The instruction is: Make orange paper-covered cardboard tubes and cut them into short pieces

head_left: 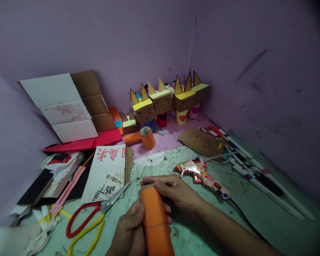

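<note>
An orange paper-covered cardboard piece, long and boxy with a dark line across it, is held between both hands at the front of the table. My left hand grips its left side, thumb along the edge. My right hand closes on its far end, the thumb on top and fingers around the right side. To the right lies a flower-patterned hot glue gun, its nozzle pointing left. Left of my hands are scissors with one red and one yellow handle loop, the blades partly open.
Cardboard figures with pointed ears stand against the wall. An orange tube stands before them. Flattened cardboard leans at the left above red paper. Brown cardboard and several markers lie right. A black cord trails from the glue gun.
</note>
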`<state>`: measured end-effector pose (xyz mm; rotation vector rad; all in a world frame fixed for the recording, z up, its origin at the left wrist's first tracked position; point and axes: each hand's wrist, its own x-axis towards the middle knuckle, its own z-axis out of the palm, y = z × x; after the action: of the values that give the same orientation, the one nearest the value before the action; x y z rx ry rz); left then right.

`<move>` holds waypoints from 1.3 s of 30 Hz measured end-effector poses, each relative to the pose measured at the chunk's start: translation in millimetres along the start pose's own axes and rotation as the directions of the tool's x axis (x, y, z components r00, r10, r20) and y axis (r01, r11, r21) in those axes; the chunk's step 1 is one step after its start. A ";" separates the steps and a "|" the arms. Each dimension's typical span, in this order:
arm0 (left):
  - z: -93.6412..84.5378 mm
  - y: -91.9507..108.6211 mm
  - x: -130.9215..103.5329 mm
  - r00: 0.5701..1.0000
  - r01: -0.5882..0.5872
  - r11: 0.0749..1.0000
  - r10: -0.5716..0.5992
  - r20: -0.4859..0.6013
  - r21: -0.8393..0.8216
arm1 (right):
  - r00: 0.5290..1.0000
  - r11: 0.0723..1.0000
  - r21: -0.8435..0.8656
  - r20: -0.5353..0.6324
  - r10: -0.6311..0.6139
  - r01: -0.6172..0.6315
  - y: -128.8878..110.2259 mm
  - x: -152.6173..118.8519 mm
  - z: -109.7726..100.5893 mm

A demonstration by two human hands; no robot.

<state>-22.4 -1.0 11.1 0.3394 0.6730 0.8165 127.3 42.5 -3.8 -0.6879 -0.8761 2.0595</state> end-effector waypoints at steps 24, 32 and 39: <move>-6.6 16.4 2.9 0.987 -0.144 0.983 0.135 -0.090 -0.110 | 0.989 0.989 0.142 -0.147 -0.010 0.031 -0.1 2.8 1.6; -19.8 55.1 3.2 0.781 -0.580 0.796 0.484 -0.395 -0.171 | 0.934 0.959 0.122 -0.287 -0.212 0.255 -2.4 2.2 3.4; -13.4 56.0 3.7 0.711 -0.632 0.764 0.508 -0.487 -0.126 | 0.922 0.906 -0.304 -0.157 -0.353 0.295 6.6 -9.7 21.8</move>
<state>-60.6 38.4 28.8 0.0946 0.8564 1.6167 114.3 23.9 6.2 -0.8279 -1.0851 1.5523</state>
